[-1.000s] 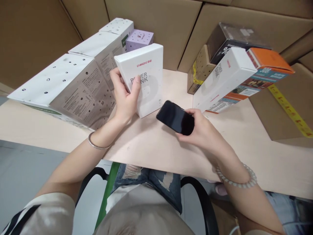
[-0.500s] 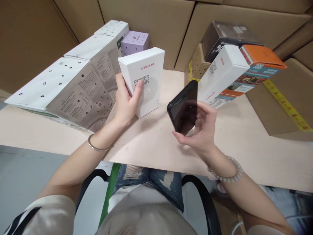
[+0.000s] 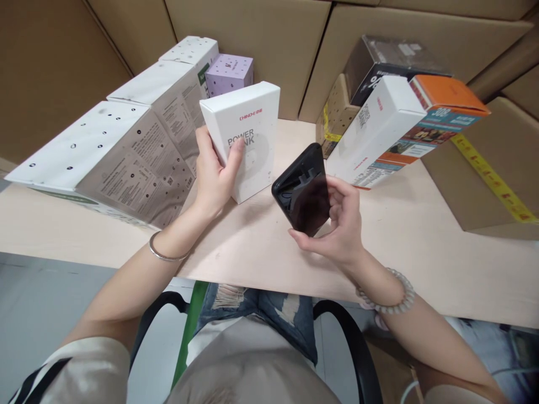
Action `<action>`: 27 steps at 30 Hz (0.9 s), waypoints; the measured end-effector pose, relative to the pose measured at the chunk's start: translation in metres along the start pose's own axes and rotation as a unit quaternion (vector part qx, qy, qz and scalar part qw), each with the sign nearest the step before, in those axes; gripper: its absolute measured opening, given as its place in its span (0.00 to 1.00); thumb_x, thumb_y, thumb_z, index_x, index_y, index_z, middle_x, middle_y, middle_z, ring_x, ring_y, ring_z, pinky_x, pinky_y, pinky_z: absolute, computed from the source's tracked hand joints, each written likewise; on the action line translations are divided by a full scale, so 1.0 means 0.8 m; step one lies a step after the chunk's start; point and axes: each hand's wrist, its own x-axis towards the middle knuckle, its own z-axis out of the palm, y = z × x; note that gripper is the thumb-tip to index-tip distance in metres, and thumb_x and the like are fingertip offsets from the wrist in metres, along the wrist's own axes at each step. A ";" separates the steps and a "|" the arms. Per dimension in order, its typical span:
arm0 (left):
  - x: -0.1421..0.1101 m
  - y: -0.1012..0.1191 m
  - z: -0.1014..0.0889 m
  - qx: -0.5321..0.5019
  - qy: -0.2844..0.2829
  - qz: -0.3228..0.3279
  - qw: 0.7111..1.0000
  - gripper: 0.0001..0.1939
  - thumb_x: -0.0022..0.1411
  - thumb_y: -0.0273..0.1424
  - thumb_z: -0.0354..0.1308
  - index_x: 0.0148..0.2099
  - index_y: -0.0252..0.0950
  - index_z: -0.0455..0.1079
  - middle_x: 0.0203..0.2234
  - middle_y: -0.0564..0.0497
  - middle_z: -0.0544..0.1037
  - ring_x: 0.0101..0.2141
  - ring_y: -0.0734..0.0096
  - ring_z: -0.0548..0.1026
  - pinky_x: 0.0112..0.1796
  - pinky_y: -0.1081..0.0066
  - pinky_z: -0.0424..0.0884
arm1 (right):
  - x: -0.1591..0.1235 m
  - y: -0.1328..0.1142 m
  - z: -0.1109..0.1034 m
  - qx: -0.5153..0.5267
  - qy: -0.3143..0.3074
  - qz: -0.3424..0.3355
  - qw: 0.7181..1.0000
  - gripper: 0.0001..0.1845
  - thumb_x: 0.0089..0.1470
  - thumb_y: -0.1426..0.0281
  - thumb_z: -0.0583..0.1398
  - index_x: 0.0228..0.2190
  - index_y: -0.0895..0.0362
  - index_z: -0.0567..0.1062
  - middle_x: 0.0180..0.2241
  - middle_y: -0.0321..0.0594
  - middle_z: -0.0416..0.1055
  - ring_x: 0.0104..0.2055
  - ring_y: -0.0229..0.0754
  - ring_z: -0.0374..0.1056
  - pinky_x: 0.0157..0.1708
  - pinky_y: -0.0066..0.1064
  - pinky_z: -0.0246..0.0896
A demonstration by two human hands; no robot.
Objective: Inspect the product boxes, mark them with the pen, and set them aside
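My left hand (image 3: 219, 171) grips a white power bank box (image 3: 255, 163) by its left side, thumb across the printed front. The box is upright and leans slightly; its lower end is close to the tabletop. In my right hand (image 3: 339, 221) is a black smartphone (image 3: 305, 193), held by its edges above the table with the dark glossy screen tilted towards me. Behind the phone, a second white power bank box (image 3: 374, 126) rests against an orange and blue printed box (image 3: 442, 126). My right fingers partly hide behind the phone.
White speckled cartons (image 3: 126, 134) line the left of the table (image 3: 404, 247), with a lilac box (image 3: 230, 73) behind. A dark box (image 3: 391, 59) sits at the back right above a small brown speckled box (image 3: 337, 115). Large cardboard boxes (image 3: 252, 33) wall the back; another carton (image 3: 488, 185) stands right.
My right hand has moved a little left and down with the phone, bringing it nearer the power bank box, and the screen has turned more towards me. My left hand keeps its hold.
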 end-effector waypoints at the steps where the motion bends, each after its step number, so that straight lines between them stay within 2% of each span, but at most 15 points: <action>1: 0.000 0.000 0.000 0.000 0.001 -0.001 1.000 0.28 0.67 0.62 0.64 0.54 0.48 0.67 0.48 0.48 0.79 0.57 0.53 0.79 0.62 0.54 0.73 | 0.000 -0.001 0.000 -0.002 0.001 0.001 1.000 0.52 0.43 0.55 0.76 0.64 0.46 0.60 0.61 0.49 0.71 0.62 0.58 0.74 0.61 0.53 0.75; 4: 0.000 0.001 0.000 0.005 -0.004 0.001 1.000 0.29 0.67 0.63 0.63 0.54 0.48 0.66 0.48 0.47 0.79 0.56 0.53 0.79 0.61 0.52 0.74 | -0.001 -0.004 0.001 -0.009 0.004 0.002 1.000 0.53 0.40 0.56 0.77 0.63 0.46 0.60 0.60 0.49 0.71 0.62 0.59 0.74 0.61 0.54 0.75; 8: 0.000 0.001 -0.001 0.000 -0.022 -0.005 1.000 0.27 0.69 0.62 0.62 0.55 0.48 0.65 0.50 0.47 0.80 0.56 0.56 0.80 0.64 0.52 0.73 | -0.004 -0.005 0.002 -0.006 0.010 -0.015 1.000 0.52 0.42 0.58 0.76 0.63 0.46 0.61 0.61 0.49 0.71 0.62 0.58 0.74 0.60 0.53 0.76; 12: 0.001 -0.004 -0.002 0.018 -0.023 0.029 0.999 0.28 0.71 0.61 0.60 0.56 0.46 0.63 0.49 0.47 0.79 0.52 0.57 0.81 0.63 0.51 0.73 | -0.005 0.000 0.005 0.006 0.013 -0.039 0.999 0.52 0.43 0.57 0.77 0.65 0.47 0.62 0.61 0.47 0.70 0.61 0.56 0.74 0.61 0.51 0.75; 17: 0.000 -0.006 -0.001 0.024 -0.024 0.018 0.999 0.29 0.71 0.62 0.59 0.58 0.46 0.63 0.50 0.48 0.77 0.59 0.56 0.79 0.65 0.55 0.71 | -0.001 0.006 0.004 -0.010 0.038 -0.086 0.996 0.51 0.44 0.59 0.76 0.66 0.45 0.64 0.59 0.44 0.72 0.56 0.55 0.76 0.54 0.52 0.78; 20: 0.000 -0.005 -0.001 0.033 -0.018 0.033 0.999 0.29 0.71 0.62 0.59 0.58 0.45 0.63 0.50 0.48 0.77 0.58 0.56 0.79 0.64 0.54 0.71 | 0.002 0.005 0.002 -0.026 0.052 -0.108 0.992 0.50 0.45 0.61 0.75 0.67 0.43 0.65 0.58 0.44 0.71 0.56 0.57 0.75 0.54 0.56 0.77; 27: 0.001 -0.002 -0.001 0.053 -0.014 0.051 0.997 0.28 0.72 0.62 0.57 0.56 0.45 0.62 0.48 0.48 0.75 0.53 0.58 0.79 0.61 0.53 0.73 | -0.001 0.005 0.003 0.000 0.054 -0.074 0.996 0.49 0.46 0.59 0.76 0.66 0.45 0.64 0.59 0.45 0.68 0.60 0.58 0.73 0.59 0.60 0.75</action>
